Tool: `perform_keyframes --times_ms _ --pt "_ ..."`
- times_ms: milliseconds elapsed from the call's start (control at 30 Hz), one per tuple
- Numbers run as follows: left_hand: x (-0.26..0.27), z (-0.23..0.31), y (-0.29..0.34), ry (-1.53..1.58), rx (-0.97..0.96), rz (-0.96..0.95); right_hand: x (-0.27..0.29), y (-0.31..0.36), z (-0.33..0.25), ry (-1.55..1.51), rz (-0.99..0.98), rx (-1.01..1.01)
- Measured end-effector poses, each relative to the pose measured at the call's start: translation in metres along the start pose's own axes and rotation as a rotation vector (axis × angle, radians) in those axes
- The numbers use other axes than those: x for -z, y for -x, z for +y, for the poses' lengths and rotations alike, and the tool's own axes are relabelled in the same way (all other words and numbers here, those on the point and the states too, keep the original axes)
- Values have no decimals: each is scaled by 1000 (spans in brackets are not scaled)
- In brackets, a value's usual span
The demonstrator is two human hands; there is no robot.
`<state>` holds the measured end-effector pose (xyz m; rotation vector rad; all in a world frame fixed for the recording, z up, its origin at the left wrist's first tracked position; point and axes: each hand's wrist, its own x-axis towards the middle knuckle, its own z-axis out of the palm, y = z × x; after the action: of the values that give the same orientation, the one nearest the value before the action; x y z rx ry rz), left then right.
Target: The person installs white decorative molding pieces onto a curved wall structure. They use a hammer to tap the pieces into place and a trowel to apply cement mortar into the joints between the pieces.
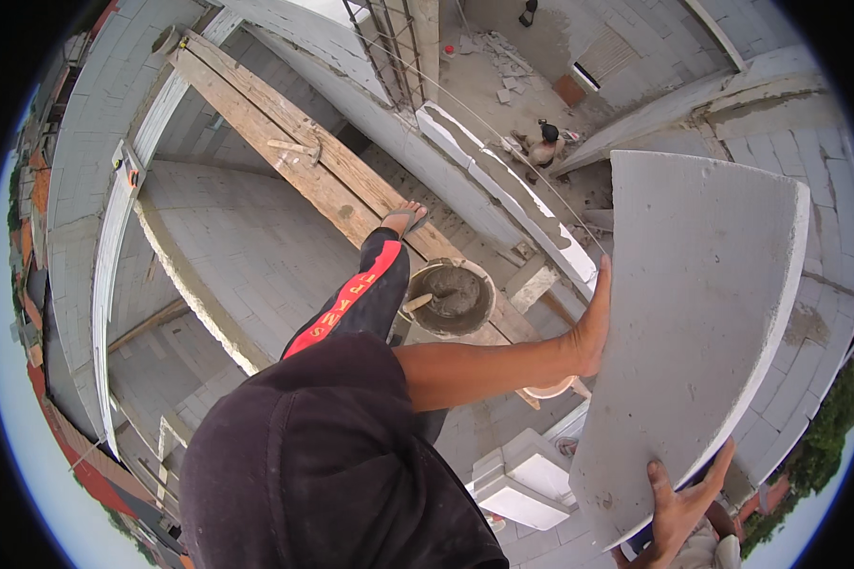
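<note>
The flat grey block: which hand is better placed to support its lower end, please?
Probably the right hand: it grips the block low; the left hand is higher, at its left edge.

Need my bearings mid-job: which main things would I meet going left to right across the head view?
Long whitish bar, wooden-handled hammer, bucket of mortar, large light-grey building block.

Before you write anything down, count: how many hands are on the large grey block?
2. The person's left hand is at the left edge of the grey block; the right hand is at its lower right edge. Any others beneath would be hidden.
</note>
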<state>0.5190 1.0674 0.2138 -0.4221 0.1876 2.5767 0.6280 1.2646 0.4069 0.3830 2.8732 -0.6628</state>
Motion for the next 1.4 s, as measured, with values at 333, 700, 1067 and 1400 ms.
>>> perform_keyframes --times_ms 333,700,1067,1400 --pt "282 88 -22 -1236 -129 91 -102 -266 -100 363 42 413" --pt "455 126 52 -2097 717 -281 -370 -409 -140 490 -233 619" --pt "447 164 45 -2021 741 -279 -545 -414 -159 370 -478 545" --pt "455 169 39 -1964 642 -233 -605 -420 -178 371 -503 505"
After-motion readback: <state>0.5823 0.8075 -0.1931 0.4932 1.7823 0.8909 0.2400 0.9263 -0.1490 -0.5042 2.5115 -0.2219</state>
